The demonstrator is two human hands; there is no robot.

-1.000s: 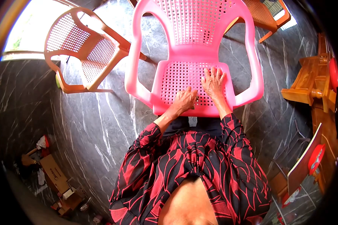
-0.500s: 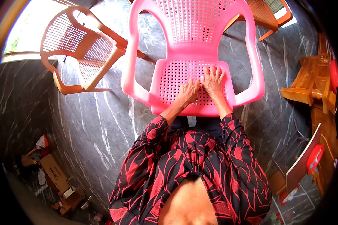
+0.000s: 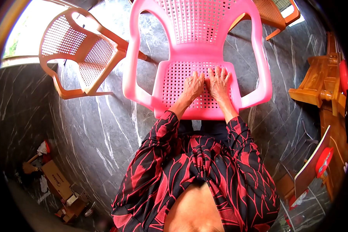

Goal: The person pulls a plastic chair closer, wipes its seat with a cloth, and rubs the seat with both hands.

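Note:
A pink plastic armchair (image 3: 199, 113) with a perforated seat and back stands directly in front of me. My left hand (image 3: 193, 86) lies palm down on the middle of its seat, fingers stretched forward and fairly close together. Beside it, my right hand (image 3: 219, 82) rests flat on the seat's right half with its fingers spread. The two hands nearly meet at the thumbs, and nothing is seen held in either. What lies under the palms is hidden.
To the left stands a brown plastic armchair (image 3: 85, 92), and another brown chair (image 3: 272, 19) is at the top right. Wooden furniture (image 3: 311, 92) lines the right side. Cardboard boxes (image 3: 57, 178) sit at the lower left on the dark marbled floor (image 3: 104, 131).
My left hand has slid slightly forward on the seat, and its fingers reach further out. My right hand stays nearly in place.

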